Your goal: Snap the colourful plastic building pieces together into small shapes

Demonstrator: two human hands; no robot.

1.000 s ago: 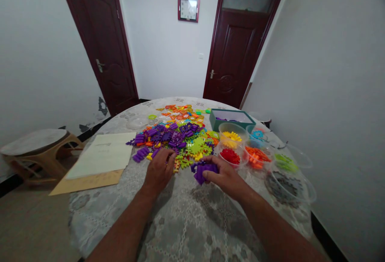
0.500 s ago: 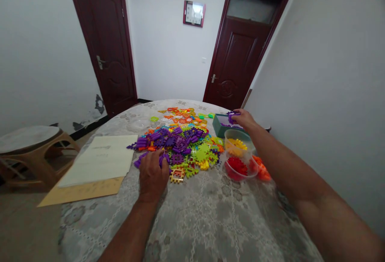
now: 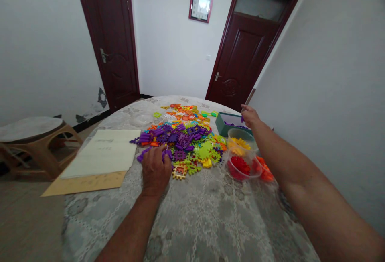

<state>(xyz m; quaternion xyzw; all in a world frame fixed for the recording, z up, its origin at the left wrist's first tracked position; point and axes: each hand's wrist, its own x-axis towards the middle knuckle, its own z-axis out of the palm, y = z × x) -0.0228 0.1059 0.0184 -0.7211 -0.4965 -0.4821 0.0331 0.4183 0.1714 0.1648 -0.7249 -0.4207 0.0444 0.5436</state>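
A heap of purple plastic building pieces lies on top of green, orange and yellow ones in the middle of the table. My left hand rests at the heap's near left edge, its fingers curled over several purple pieces that stick out on both sides. Over the right end of a green box is my right hand, closed, with a bit of purple showing below its fingers. More purple pieces lie inside the box. The hand hides most of what it holds.
Clear plastic tubs hold yellow pieces and red pieces; orange pieces lie beside them. Paper sheets over a brown envelope cover the table's left side. A stool stands at left.
My right hand has shifted right along the box, and less purple shows in its fingers. My left hand stays on the purple pieces. The view has tilted slightly.
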